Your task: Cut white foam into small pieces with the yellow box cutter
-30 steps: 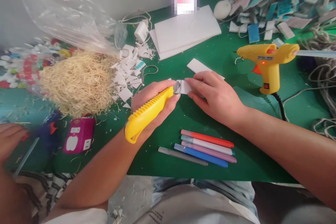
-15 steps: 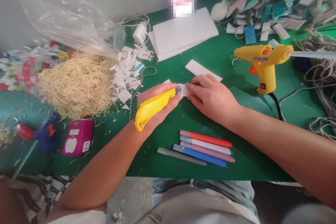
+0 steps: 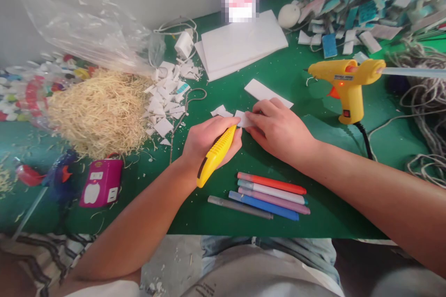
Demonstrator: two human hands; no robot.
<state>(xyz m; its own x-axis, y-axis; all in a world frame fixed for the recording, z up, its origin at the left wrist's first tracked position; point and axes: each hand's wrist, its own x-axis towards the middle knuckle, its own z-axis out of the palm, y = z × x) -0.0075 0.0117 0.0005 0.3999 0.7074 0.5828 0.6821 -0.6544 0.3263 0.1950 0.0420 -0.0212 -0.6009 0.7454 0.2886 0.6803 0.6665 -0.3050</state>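
Note:
My left hand (image 3: 212, 141) is closed around a yellow utility knife (image 3: 218, 155), its handle slanting down toward my forearm. The knife's front end is beside a small white piece of board (image 3: 242, 119), and my fingers partly hide the blade. My right hand (image 3: 278, 123) pinches that small piece from its right side, fingers bent over it. White offcuts (image 3: 222, 111) lie just left of the piece. A longer white strip (image 3: 268, 93) rests on the green table behind my right hand.
A yellow hot glue gun (image 3: 348, 86) stands at right with its cord. Several markers (image 3: 272, 185) lie in front. Wood shavings (image 3: 101, 111), white scraps (image 3: 163, 102) and a purple box (image 3: 101, 183) are at left. White sheets (image 3: 244, 44) lie at the back.
The knife has turned steeper in my left hand, its rear end shifting right and down. White offcuts now show more beside the small piece. My right hand stays nearly in place.

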